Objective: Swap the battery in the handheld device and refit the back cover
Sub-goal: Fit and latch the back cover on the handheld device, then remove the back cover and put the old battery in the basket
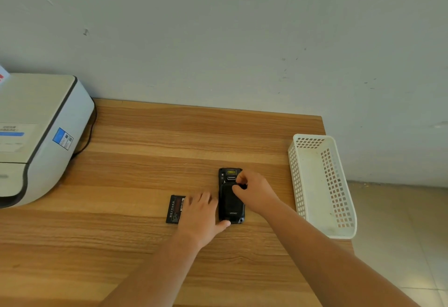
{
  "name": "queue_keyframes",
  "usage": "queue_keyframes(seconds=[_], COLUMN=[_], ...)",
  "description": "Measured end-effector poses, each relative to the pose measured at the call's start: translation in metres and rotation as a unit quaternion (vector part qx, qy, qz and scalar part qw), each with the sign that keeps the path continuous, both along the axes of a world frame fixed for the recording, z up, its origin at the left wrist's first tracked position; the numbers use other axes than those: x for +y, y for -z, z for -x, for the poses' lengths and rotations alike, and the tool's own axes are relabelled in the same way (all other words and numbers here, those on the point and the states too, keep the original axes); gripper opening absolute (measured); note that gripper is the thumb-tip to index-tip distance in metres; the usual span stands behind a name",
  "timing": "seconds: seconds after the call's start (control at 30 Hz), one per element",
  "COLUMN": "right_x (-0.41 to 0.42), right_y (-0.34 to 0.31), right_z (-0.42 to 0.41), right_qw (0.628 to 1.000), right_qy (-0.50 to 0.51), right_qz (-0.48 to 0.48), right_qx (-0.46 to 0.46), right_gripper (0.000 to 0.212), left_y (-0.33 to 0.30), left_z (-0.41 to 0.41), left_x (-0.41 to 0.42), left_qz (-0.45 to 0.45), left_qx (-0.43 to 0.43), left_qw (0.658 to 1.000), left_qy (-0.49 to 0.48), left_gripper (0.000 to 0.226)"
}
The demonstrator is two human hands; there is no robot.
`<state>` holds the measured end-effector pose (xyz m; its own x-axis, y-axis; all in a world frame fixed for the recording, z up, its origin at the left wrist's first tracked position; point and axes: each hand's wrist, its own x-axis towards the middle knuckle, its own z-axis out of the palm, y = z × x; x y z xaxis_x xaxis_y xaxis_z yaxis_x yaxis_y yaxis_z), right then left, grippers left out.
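Note:
A black handheld device (230,203) lies face down on the wooden table (150,137), its back cover (231,201) on it. My left hand (202,214) rests against the device's left side, thumb at its near bottom edge, steadying it. My right hand (254,190) sits over the device's upper right, with thumb and fingers pinched at the top right edge of the cover. A loose black battery (175,208) with a printed label lies flat on the table just left of my left hand, partly hidden by the fingers.
A white printer (36,134) with a black cable stands at the table's far left. A white perforated plastic basket (322,183) lies at the right table edge, holding nothing that I can see. Behind the table is a plain wall; tiled floor shows at right.

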<state>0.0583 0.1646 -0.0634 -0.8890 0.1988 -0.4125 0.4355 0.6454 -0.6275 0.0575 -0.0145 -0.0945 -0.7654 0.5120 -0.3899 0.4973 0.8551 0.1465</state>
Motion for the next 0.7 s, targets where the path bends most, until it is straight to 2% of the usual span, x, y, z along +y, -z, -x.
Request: queue_keyframes(seconds=[0.13, 0.27, 0.43, 0.7], right_x=[-0.006, -0.028, -0.052, -0.067], right_y=[0.005, 0.006, 0.006, 0.006], right_z=[-0.002, -0.005, -0.011, -0.014], right_qw=[0.999, 0.995, 0.978, 0.973], right_qy=[-0.009, 0.019, 0.013, 0.020], right_qz=[-0.032, -0.085, -0.194, -0.224], right_qx=[-0.026, -0.049, -0.069, -0.042], right_gripper=[0.041, 0.050, 0.074, 0.061], left_y=[-0.001, -0.006, -0.015, -0.026], left_z=[-0.005, -0.006, -0.004, 0.000], left_x=[-0.002, -0.010, -0.024, -0.044], left_qz=[-0.009, 0.002, -0.003, -0.011], left_qx=[0.003, 0.015, 0.032, 0.036], left_qw=[1.000, 1.000, 0.999, 0.999], left_qy=[0.000, 0.023, 0.012, -0.004], left_gripper=[0.068, 0.062, 0.048, 0.039])
